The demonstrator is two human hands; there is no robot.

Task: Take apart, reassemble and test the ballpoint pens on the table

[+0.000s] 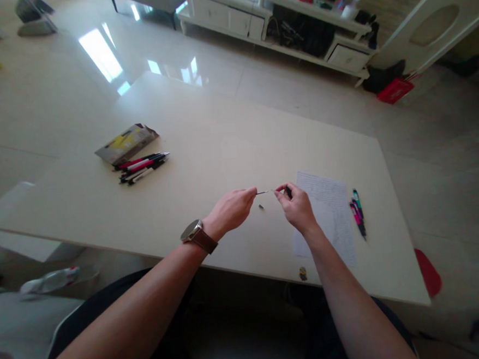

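My left hand (pixel 234 208), with a watch on its wrist, pinches a thin dark rod (pixel 262 192) like a pen refill, its tip pointing right. Facing it, my right hand (pixel 295 204) is closed with its fingertips near the rod's tip; a dark piece (pixel 288 192) shows among its fingers, too small to identify. A small dark part (pixel 261 207) lies on the table just below the rod. Under and beside my right forearm is a written sheet of paper (pixel 327 206).
Several pens (pixel 144 167) lie beside a grey and yellow box (pixel 127 144) on the left of the white table (pixel 220 142). More pens (pixel 357 213) are right of the paper. A small yellowish object (pixel 302 274) sits at the near edge.
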